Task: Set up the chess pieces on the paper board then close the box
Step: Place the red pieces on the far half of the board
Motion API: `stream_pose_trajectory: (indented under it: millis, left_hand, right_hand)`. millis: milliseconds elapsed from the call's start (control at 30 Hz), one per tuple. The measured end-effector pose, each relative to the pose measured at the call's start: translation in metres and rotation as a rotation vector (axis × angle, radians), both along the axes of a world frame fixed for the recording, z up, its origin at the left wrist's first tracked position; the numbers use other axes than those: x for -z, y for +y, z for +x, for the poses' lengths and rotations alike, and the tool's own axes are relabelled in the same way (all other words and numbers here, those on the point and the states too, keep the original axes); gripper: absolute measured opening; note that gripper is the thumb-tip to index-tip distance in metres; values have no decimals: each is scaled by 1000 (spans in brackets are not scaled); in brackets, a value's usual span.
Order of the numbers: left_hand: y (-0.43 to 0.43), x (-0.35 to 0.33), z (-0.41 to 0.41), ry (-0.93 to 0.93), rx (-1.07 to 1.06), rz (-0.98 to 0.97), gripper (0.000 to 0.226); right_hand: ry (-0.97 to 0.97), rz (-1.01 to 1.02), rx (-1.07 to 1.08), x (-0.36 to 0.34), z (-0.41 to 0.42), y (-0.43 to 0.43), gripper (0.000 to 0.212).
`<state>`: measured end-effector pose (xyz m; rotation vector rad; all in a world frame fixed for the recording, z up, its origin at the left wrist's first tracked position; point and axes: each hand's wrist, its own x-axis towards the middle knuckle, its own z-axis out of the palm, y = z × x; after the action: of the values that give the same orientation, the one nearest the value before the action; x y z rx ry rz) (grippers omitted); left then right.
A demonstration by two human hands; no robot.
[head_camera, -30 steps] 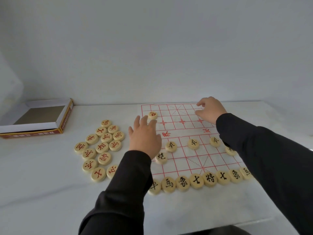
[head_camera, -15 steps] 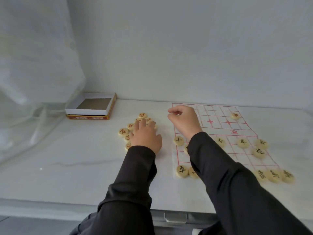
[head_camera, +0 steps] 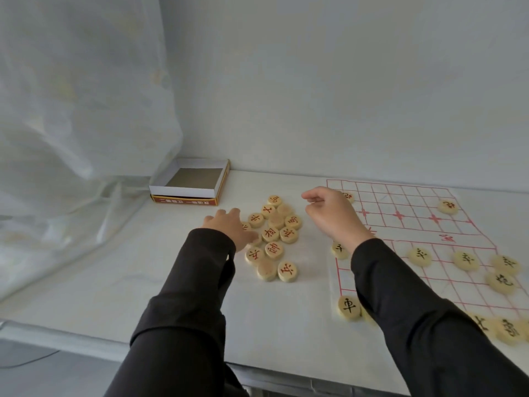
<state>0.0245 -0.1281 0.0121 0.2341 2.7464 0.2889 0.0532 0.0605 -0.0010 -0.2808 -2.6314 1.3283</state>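
Black-marked round wooden pieces (head_camera: 465, 260) placed on red-gridded paper board (head_camera: 406, 224); red-marked cluster (head_camera: 272, 233) mostly on white tabletop (head_camera: 143, 282). Left hand (head_camera: 232, 227) spread over cluster, right hand (head_camera: 329, 213) loosely curled, contents unclear. Cardboard box (head_camera: 190, 181) open.

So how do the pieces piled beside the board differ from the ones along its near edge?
The loose pile lies on the bare table, left of the paper board; the near-edge pieces sit on the board's edge. The pile is a bunched cluster; the near-edge pieces form a row. The pile's characters are red; the near-edge ones are black. Both are pale round discs lying flat.
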Motion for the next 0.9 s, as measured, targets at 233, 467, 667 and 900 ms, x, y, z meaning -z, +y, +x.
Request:
stream_pose_trajectory:
  millis: [233, 467, 667, 900]
  left_hand:
    - [-4, -3, -12, -192, 167, -53, 104]
    - [-4, 0, -11, -152, 189, -102, 106]
    - [-1, 2, -11, -136, 204, -101, 106]
    - [-4, 8, -15, -175, 201, -49, 108]
  right_hand:
    - [-187, 126, -252, -8, -42, -33, 45]
    - [-289, 122, -281, 11, -49, -52, 60]
    - [-209, 92, -266, 10, -16, -37, 55]
    - [-262, 412, -421, 2, 15, -33, 65]
